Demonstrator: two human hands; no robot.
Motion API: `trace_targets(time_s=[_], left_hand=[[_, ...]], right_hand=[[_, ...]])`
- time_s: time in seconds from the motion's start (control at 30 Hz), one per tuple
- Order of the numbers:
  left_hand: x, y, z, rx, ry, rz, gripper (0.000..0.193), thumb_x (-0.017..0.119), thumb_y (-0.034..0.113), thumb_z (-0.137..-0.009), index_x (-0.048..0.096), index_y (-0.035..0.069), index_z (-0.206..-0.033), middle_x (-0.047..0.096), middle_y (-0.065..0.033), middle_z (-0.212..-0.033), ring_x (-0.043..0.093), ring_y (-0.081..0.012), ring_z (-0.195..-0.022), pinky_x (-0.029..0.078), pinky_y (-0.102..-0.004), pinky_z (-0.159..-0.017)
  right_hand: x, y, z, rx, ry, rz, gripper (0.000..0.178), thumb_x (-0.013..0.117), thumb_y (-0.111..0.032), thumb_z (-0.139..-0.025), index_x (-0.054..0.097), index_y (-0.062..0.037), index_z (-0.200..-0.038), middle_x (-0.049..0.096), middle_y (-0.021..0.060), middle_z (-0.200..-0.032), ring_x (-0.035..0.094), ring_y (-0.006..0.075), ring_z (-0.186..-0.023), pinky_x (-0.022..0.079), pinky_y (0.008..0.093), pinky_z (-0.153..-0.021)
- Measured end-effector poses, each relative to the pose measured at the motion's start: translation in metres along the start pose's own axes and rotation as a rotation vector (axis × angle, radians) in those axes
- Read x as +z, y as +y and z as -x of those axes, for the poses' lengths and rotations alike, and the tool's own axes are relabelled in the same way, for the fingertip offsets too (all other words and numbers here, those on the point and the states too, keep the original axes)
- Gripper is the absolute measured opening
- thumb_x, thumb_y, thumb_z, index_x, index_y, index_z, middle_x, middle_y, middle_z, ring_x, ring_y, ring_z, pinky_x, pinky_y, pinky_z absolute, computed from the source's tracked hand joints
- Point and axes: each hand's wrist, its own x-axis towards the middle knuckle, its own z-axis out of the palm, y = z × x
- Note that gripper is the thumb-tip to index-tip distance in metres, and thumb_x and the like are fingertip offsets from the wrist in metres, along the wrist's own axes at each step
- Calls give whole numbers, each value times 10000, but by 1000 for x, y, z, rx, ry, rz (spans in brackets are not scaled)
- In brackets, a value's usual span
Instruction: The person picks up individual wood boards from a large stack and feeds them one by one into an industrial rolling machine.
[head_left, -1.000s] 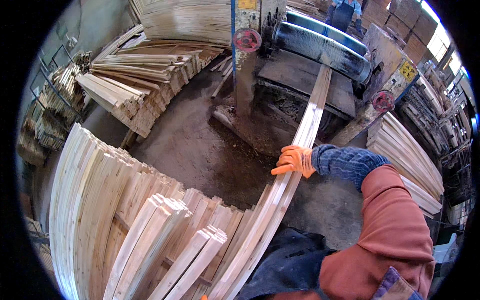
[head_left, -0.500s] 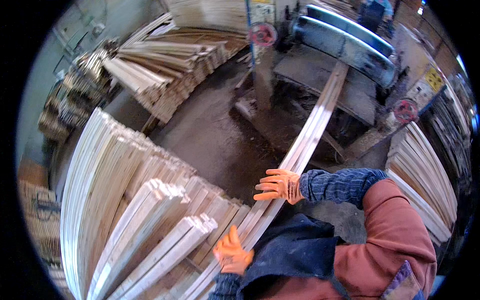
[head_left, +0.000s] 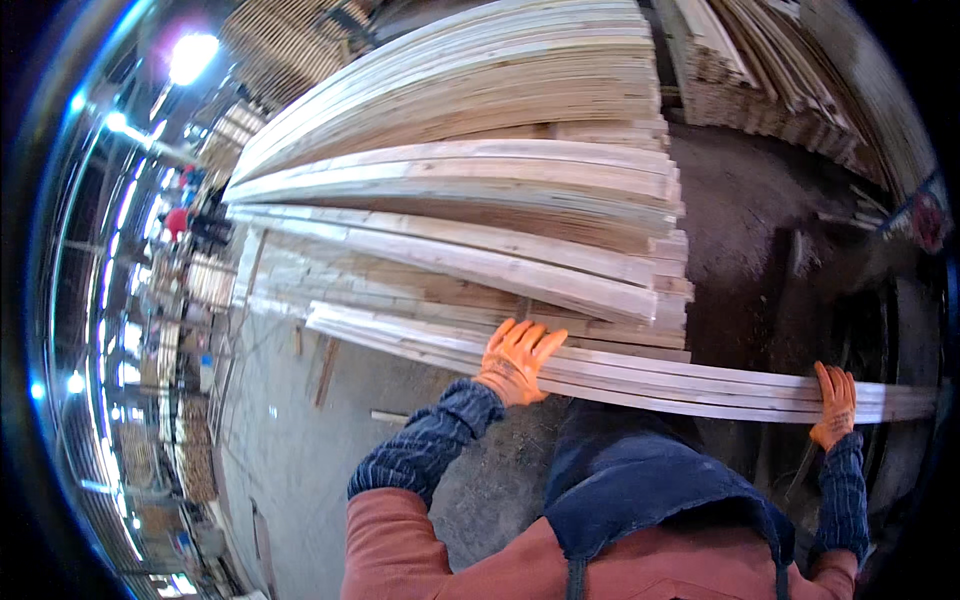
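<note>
My left hand (head_left: 518, 365), in an orange glove, lies across a row of long pale wooden strips (head_left: 660, 387), its fingers spread over their top faces. Farther right, my right hand (head_left: 836, 405), gloved the same, rests over the same strips with straight fingers pointing away from me. Side by side, the strips run from left of my left hand to the right rim of the view, where their far end cannot be made out. Just beyond them lies a large stack of similar strips (head_left: 560, 60), with two loose strips (head_left: 520, 262) slanting over it.
Another wood stack (head_left: 740, 90) stands at the far right, near a red handwheel (head_left: 930, 222). Scraps of wood (head_left: 327, 370) lie on the grey floor (head_left: 300, 480) at left. A person in red (head_left: 177, 222) is far off at left, among more stacks.
The view has swung left, so the blue roller machine is out of sight. My left arm now reaches out to the left, and my hands are farther apart along the strips.
</note>
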Motion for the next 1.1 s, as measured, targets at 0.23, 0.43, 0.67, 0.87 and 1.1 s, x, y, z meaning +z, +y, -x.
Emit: trace_targets(time_s=[0.23,0.43,0.67,0.87,1.1], left_hand=[[2,57,-52,49,-212,49,993,901,381,-646,470,127,-1503,633,-159,-1305,603,-341,-1232,392,-505,-1143],[0,104,-65,112,-24,236,1022,876,427,-682,426,132,-1552,604,-162,-1365,558,-333,-1313,315,-502,-1205],[-8,-22,9,-84,-60,-34,1080,887,503,-666,406,127,-1557,575,-176,-1408,520,-354,-1359,262,-536,-1229],[1,-4,6,-118,-142,-18,1040,886,500,-643,452,144,-1519,610,-160,-1364,550,-344,-1316,279,-512,-1225],[3,36,-9,4,-1,373,825,838,484,-710,585,121,-1406,666,-189,-1262,644,-369,-1164,460,-493,-1087]], right_hand=[[-31,-117,-68,-387,1,-380,972,729,-83,-457,541,-56,-1410,643,181,-1261,602,415,-1179,429,546,-1088],[-23,-192,-94,-506,17,-345,1012,774,-103,-486,526,-99,-1468,610,167,-1317,584,400,-1190,436,521,-1101],[-23,-124,-65,-294,-78,-176,1087,786,-85,-492,464,-135,-1528,591,138,-1320,562,381,-1206,384,534,-1157],[-34,-125,-57,-255,-33,-292,1053,766,-96,-483,501,-102,-1502,618,168,-1281,574,403,-1187,413,536,-1123],[-48,-221,-83,-484,-136,-372,1015,744,-137,-466,546,-95,-1462,632,156,-1277,601,376,-1144,463,511,-1059]])
